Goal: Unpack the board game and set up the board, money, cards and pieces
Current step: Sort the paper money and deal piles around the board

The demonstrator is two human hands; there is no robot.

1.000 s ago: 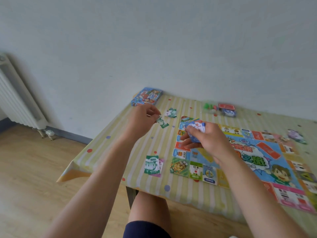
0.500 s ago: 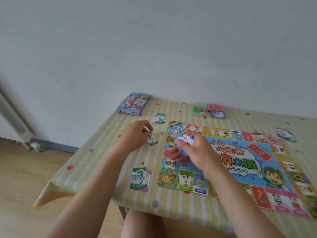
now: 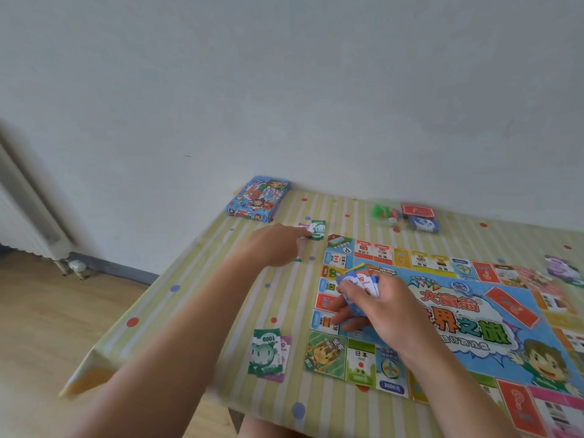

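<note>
Evidently the table [image 3: 202,311] was little altered, its striped cloth being crossed by both forearms; the board [image 3: 467,314] was already spread flat over its right part, and the game box [image 3: 257,199] was left at the far left corner against the wall. What had changed within the last second was the left hand [image 3: 271,246]; it had been drawn up by a single green note beside the board's far left corner, and was now stretched farther out, its fingertips brought to the far money pile [image 3: 317,230]; whether a note was pinched there or the fingers merely touched could not be told. The right hand [image 3: 379,308] was kept over the board's left edge, its fingers curled round a fan of notes [image 3: 357,281]. A near money pile [image 3: 265,355], topped by a green 1000 note, was laid just beside the board's near left corner. By this reading the money was being dealt out into separate piles, one hand feeding the other; the card decks [image 3: 417,211] at the far edge were judged not yet placed.
</note>
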